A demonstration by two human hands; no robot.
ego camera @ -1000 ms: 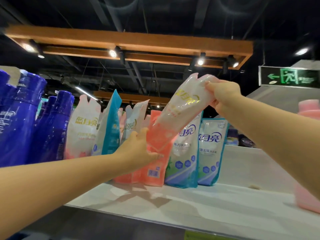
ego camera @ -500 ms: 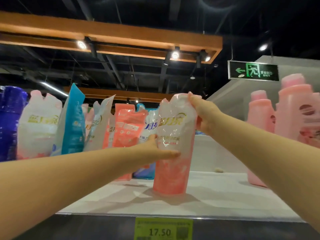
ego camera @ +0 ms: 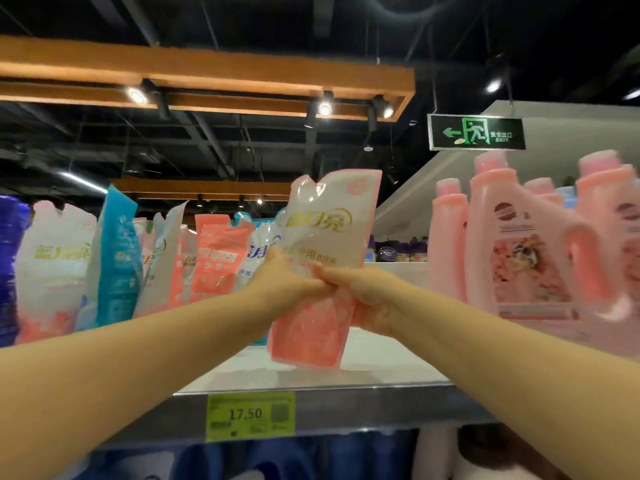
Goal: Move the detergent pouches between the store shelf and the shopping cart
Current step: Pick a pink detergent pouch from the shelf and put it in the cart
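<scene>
A pink and white detergent pouch (ego camera: 325,271) stands upright on the white top shelf (ego camera: 374,365), its base near the front edge. My left hand (ego camera: 280,289) grips its left side at mid-height. My right hand (ego camera: 363,299) holds its right side at the same height, and the fingertips of both hands meet in front of the pouch. Several more pouches (ego camera: 117,258), white, teal and pink, stand in a row to the left. No shopping cart is in view.
Large pink detergent bottles (ego camera: 526,244) crowd the shelf on the right. A dark blue bottle (ego camera: 10,265) stands at the far left. A green price tag (ego camera: 250,415) reading 17.50 sits on the shelf's front rail. Bare shelf lies between pouch and pink bottles.
The pouch went from tilted in the air to upright on the shelf. My right hand slid from its top down to its middle, beside my left hand.
</scene>
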